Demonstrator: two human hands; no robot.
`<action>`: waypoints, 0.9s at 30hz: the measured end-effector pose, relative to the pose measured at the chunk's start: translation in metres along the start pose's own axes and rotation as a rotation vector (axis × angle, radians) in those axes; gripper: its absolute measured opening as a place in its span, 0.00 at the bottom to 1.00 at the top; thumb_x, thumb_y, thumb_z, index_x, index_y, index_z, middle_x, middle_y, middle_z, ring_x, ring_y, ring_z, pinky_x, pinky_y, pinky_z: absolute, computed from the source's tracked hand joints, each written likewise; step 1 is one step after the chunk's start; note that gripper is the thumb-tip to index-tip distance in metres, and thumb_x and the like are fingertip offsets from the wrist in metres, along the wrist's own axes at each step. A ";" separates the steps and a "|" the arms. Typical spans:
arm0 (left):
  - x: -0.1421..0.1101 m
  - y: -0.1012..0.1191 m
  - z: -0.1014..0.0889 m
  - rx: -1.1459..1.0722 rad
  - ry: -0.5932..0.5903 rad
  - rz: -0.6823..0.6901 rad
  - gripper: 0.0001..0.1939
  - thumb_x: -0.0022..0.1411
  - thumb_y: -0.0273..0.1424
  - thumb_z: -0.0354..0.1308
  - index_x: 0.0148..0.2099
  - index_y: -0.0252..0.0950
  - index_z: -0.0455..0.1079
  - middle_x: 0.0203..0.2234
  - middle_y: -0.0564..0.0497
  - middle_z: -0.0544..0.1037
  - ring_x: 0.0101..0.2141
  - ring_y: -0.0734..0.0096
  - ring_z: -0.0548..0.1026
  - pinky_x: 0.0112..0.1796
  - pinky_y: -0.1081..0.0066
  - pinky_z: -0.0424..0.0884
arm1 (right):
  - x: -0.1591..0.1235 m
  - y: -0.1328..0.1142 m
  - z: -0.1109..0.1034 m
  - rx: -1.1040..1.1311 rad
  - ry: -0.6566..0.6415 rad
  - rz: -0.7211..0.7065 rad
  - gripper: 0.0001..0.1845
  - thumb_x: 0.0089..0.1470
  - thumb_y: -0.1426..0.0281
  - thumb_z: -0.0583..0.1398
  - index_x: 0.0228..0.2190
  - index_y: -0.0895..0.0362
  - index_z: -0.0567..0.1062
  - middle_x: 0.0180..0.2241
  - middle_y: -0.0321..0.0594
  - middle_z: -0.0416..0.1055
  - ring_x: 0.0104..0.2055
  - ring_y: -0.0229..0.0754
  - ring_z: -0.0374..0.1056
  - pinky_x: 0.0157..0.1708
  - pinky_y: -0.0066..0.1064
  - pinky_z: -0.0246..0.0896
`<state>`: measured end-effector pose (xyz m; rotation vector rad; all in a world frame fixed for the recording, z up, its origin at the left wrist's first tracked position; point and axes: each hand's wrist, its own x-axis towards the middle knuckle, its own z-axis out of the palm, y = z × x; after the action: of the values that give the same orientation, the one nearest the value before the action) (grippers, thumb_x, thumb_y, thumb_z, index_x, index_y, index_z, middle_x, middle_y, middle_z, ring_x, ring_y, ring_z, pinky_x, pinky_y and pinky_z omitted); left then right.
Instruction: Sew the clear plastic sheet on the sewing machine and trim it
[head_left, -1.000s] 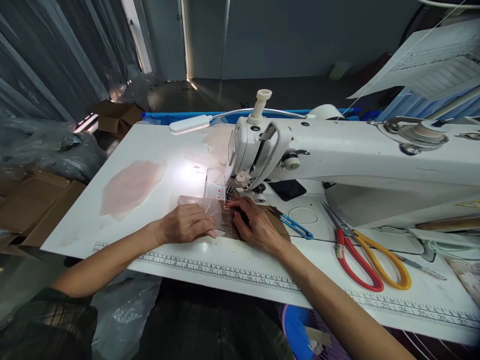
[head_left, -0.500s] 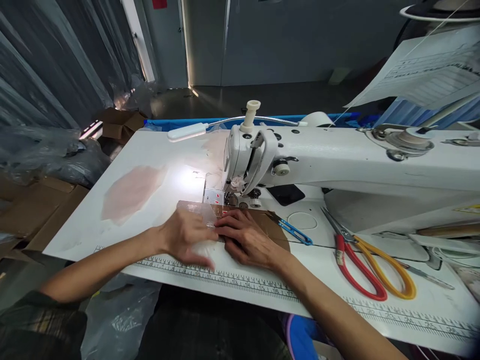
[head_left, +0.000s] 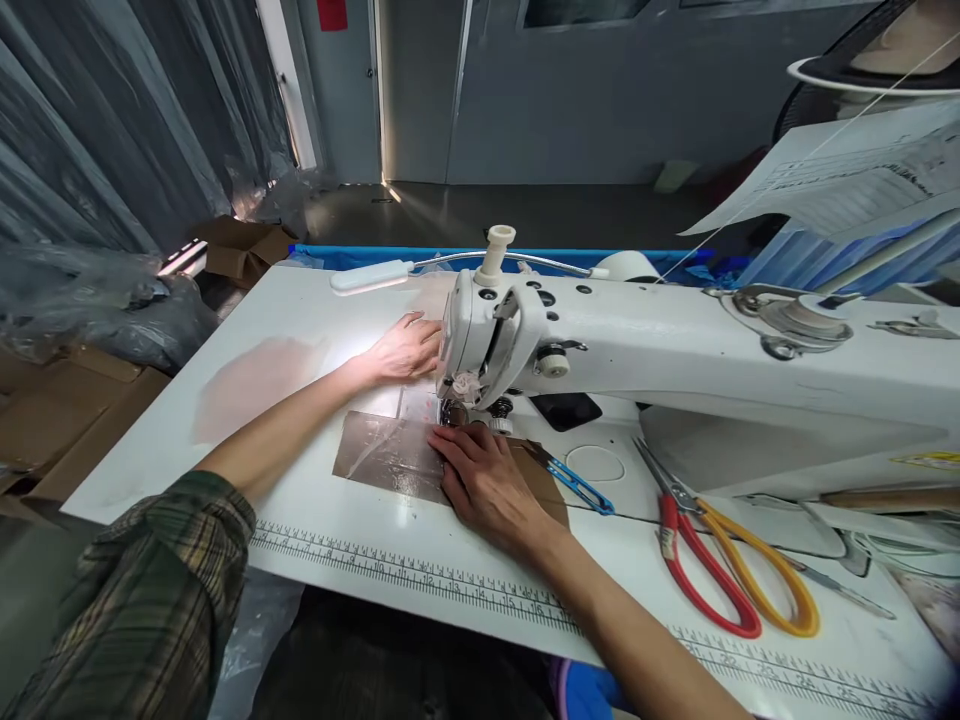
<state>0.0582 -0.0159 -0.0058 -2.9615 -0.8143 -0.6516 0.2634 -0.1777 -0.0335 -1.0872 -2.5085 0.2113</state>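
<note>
My right hand [head_left: 486, 482] lies with its fingers stretched flat on a brown sheet [head_left: 551, 495], just in front of the presser foot [head_left: 452, 412] of a white sewing machine [head_left: 622, 335]. A clear, shiny plastic piece [head_left: 397, 450] lies over the sheet's left part, by my fingertips. My left hand [head_left: 405, 350] reaches beyond the needle area, fingers extended, beside the machine head and close to some pale pink sheer fabric [head_left: 433, 296]. The machine head hides its fingertips. Blue thread snips [head_left: 581, 485] rest on the sheet's right side.
Red-and-yellow-handled scissors [head_left: 724, 565] and a black phone-like slab [head_left: 566, 411] lie on the right. A pink sheer piece [head_left: 255, 390] lies on the left of the table. A white lamp [head_left: 371, 277] hangs behind; a ruler strip [head_left: 420, 575] runs along the front edge.
My left hand has left the plastic piece and moved away from me to beside the machine head. More of the brown sheet and plastic shows. My right hand stays on the sheet.
</note>
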 end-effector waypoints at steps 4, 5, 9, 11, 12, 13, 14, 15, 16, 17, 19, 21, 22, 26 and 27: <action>-0.024 0.032 -0.023 0.044 0.024 0.105 0.14 0.65 0.32 0.47 0.32 0.35 0.71 0.35 0.45 0.77 0.35 0.65 0.73 0.41 0.61 0.71 | 0.000 0.000 -0.002 0.037 -0.001 0.012 0.21 0.60 0.72 0.52 0.53 0.54 0.72 0.55 0.44 0.70 0.51 0.56 0.62 0.49 0.53 0.60; -0.035 0.044 -0.030 0.024 0.012 0.149 0.13 0.65 0.33 0.49 0.31 0.36 0.71 0.35 0.47 0.77 0.34 0.68 0.74 0.39 0.63 0.72 | 0.000 0.000 -0.003 0.049 0.001 0.016 0.21 0.60 0.72 0.52 0.53 0.54 0.72 0.55 0.44 0.70 0.51 0.56 0.62 0.49 0.53 0.60; -0.083 0.087 -0.051 -0.120 -0.180 0.380 0.10 0.61 0.36 0.54 0.37 0.35 0.72 0.39 0.45 0.78 0.35 0.66 0.74 0.38 0.63 0.72 | 0.001 0.001 -0.006 0.079 0.008 0.025 0.19 0.61 0.71 0.51 0.52 0.51 0.72 0.54 0.43 0.71 0.51 0.55 0.63 0.49 0.53 0.61; -0.099 0.096 -0.050 -0.032 -0.206 0.374 0.08 0.65 0.27 0.50 0.36 0.34 0.71 0.39 0.44 0.78 0.35 0.68 0.75 0.38 0.66 0.72 | 0.002 0.000 -0.006 0.073 0.006 0.022 0.19 0.62 0.71 0.51 0.51 0.51 0.72 0.53 0.43 0.71 0.50 0.55 0.64 0.49 0.53 0.61; -0.104 0.097 -0.046 0.021 -0.172 0.369 0.10 0.67 0.24 0.47 0.36 0.34 0.70 0.36 0.45 0.78 0.33 0.69 0.75 0.36 0.67 0.72 | 0.002 -0.001 -0.007 0.067 0.005 0.021 0.19 0.62 0.71 0.50 0.52 0.52 0.72 0.53 0.44 0.71 0.50 0.54 0.64 0.48 0.53 0.61; -0.106 0.098 -0.041 0.063 -0.119 0.353 0.13 0.69 0.22 0.45 0.35 0.34 0.69 0.32 0.47 0.78 0.29 0.71 0.74 0.33 0.69 0.72 | 0.002 -0.002 -0.007 0.061 0.007 0.021 0.20 0.62 0.71 0.50 0.53 0.52 0.71 0.52 0.45 0.72 0.49 0.54 0.64 0.48 0.53 0.62; -0.106 0.097 -0.035 0.088 -0.054 0.341 0.14 0.70 0.21 0.43 0.35 0.34 0.68 0.28 0.49 0.77 0.26 0.73 0.72 0.30 0.70 0.71 | 0.002 -0.003 -0.007 0.054 0.010 0.022 0.22 0.62 0.71 0.50 0.55 0.52 0.70 0.51 0.46 0.72 0.49 0.54 0.64 0.48 0.53 0.62; -0.104 0.097 -0.029 0.093 0.007 0.334 0.14 0.71 0.22 0.43 0.36 0.34 0.67 0.25 0.51 0.75 0.24 0.74 0.70 0.28 0.71 0.70 | 0.002 -0.003 -0.006 0.051 0.015 0.025 0.23 0.62 0.71 0.49 0.58 0.52 0.67 0.50 0.47 0.72 0.48 0.54 0.64 0.48 0.54 0.62; -0.101 0.098 -0.024 0.080 0.063 0.330 0.13 0.72 0.24 0.43 0.36 0.34 0.67 0.23 0.52 0.74 0.23 0.74 0.69 0.27 0.72 0.69 | 0.001 -0.003 -0.006 0.053 0.021 0.028 0.25 0.62 0.71 0.49 0.60 0.51 0.64 0.50 0.47 0.73 0.48 0.54 0.65 0.48 0.54 0.62; -0.097 0.099 -0.020 0.055 0.109 0.334 0.12 0.72 0.27 0.44 0.37 0.33 0.67 0.23 0.52 0.74 0.23 0.74 0.69 0.26 0.72 0.69 | 0.000 -0.003 -0.006 0.067 0.031 0.029 0.27 0.63 0.70 0.49 0.62 0.50 0.62 0.49 0.47 0.73 0.48 0.54 0.65 0.48 0.53 0.63; -0.093 0.104 -0.015 0.002 0.146 0.326 0.13 0.72 0.35 0.48 0.41 0.32 0.68 0.25 0.50 0.75 0.25 0.71 0.71 0.28 0.70 0.71 | -0.001 0.001 -0.005 0.135 0.063 0.048 0.28 0.63 0.70 0.48 0.64 0.49 0.58 0.49 0.45 0.73 0.50 0.52 0.66 0.50 0.51 0.64; -0.092 0.109 -0.014 -0.037 0.119 0.300 0.15 0.69 0.39 0.51 0.43 0.30 0.69 0.29 0.47 0.76 0.28 0.68 0.73 0.31 0.67 0.73 | -0.002 0.007 -0.004 0.245 0.111 0.109 0.27 0.64 0.69 0.48 0.63 0.49 0.58 0.50 0.43 0.74 0.51 0.49 0.68 0.52 0.47 0.66; -0.093 0.111 -0.015 -0.044 0.102 0.285 0.14 0.68 0.37 0.52 0.42 0.31 0.70 0.30 0.46 0.76 0.29 0.68 0.73 0.31 0.67 0.73 | -0.002 0.010 -0.004 0.296 0.138 0.149 0.26 0.64 0.68 0.48 0.62 0.50 0.61 0.49 0.43 0.74 0.51 0.47 0.69 0.52 0.45 0.66; -0.098 0.111 -0.020 -0.030 0.133 0.266 0.09 0.65 0.27 0.53 0.32 0.34 0.71 0.30 0.48 0.77 0.27 0.72 0.72 0.30 0.69 0.70 | -0.002 0.018 -0.002 0.372 0.210 0.253 0.20 0.65 0.66 0.48 0.54 0.52 0.70 0.50 0.43 0.74 0.51 0.46 0.71 0.54 0.43 0.66; -0.098 0.110 -0.021 -0.023 0.153 0.267 0.10 0.64 0.27 0.53 0.31 0.34 0.71 0.30 0.48 0.78 0.27 0.72 0.72 0.30 0.69 0.70 | -0.001 0.018 -0.002 0.364 0.216 0.249 0.20 0.65 0.66 0.49 0.53 0.53 0.72 0.50 0.44 0.74 0.51 0.46 0.71 0.54 0.43 0.66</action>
<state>0.0269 -0.1613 -0.0132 -2.9177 -0.3940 -0.8580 0.2773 -0.1662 -0.0370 -1.1920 -2.0399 0.5640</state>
